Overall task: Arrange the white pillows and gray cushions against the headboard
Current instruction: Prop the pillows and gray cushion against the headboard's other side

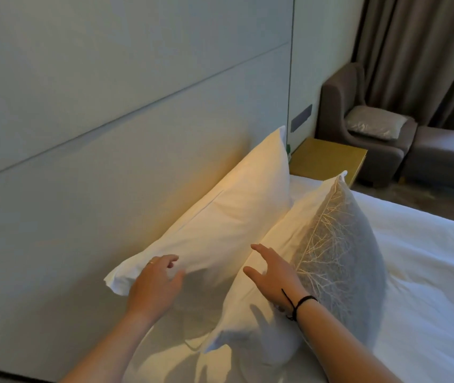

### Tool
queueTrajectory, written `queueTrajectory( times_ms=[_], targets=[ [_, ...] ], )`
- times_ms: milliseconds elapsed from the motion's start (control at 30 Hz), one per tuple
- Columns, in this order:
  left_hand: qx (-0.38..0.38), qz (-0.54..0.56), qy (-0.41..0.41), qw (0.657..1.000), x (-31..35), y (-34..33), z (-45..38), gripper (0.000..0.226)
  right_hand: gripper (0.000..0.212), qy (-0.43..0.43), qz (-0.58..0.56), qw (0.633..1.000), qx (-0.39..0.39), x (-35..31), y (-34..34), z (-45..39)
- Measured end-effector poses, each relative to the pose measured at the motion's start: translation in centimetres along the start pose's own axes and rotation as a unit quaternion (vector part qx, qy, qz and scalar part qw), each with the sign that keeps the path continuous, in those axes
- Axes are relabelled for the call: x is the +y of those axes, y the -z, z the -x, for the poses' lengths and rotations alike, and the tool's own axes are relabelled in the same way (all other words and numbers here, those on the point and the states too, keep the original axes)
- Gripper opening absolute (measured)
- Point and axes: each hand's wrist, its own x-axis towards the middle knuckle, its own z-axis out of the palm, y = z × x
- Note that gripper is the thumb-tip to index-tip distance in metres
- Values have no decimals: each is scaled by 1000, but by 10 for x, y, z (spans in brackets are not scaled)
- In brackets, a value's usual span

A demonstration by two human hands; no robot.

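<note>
**Two pillows up, both my hands loose**

My left hand [157,280] rests on the near corner of the rear white pillow [220,217], fingers loosely curled against the fabric; I cannot tell whether they pinch it. That pillow leans on its long edge against the pale headboard [109,175], its far corner reaching up beside the headboard's end.

My right hand [271,272] is spread, fingers straight and apart, hovering at the upper face of the front white pillow [250,322]; whether the palm touches it I cannot tell. A black cord circles that wrist. This second pillow stands just in front of the first, tilted toward it.

A gray cushion [341,258] with a pale branching pattern leans against the front pillow's outer side, standing on the white bedding [427,286].

Past the bed's end sits a yellow bedside table [328,158], then a gray armchair [358,134] with a plastic-wrapped cushion on its seat, and brown curtains [419,56] behind.
</note>
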Motion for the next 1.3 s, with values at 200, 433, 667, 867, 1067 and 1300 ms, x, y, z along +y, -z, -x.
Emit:
queueTrajectory(
  times_ms=[200,433,667,867,1067,1300],
  targets=[
    [3,-76,15,997,-24,29,-36,48,64,-4,3,999,-50,-17,-19,-19],
    [-122,-65,-1,990,-75,22,-95,47,70,-49,-17,997,-55,-36,-57,-51],
    [-184,46,-22,982,-118,11,-137,58,80,-176,-125,975,45,-57,-113,-89],
    [-210,59,-34,975,-132,9,-140,72,88,-169,-67,979,88,-99,-175,-107],
    [-208,78,-27,975,-148,16,-137,74,88,-174,-41,979,96,-101,-182,-110],
    [-174,104,-12,979,-157,39,-126,50,85,-167,-56,981,85,-104,-179,-111]
  ],
)
